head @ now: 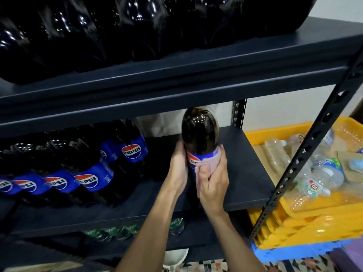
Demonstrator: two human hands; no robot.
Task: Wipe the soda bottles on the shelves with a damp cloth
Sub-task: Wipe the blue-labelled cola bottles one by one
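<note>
A large dark Pepsi bottle [199, 134] with a blue label stands on the middle shelf [245, 169], apart from the others. My left hand [178, 169] holds its left side at label height. My right hand [213, 185] presses a pale pink cloth [208, 165] against the label, fingers wrapped round cloth and bottle. A row of several more Pepsi bottles [88, 163] fills the left of the same shelf. The bottle's cap is hidden behind the upper shelf beam.
Shiny black bottles [137, 26] crowd the top shelf. Green-labelled bottles [117, 231] show on the shelf below. A perforated black upright [306, 154] runs diagonally at right. Beyond it, a yellow crate [294, 222] holds empty clear plastic bottles.
</note>
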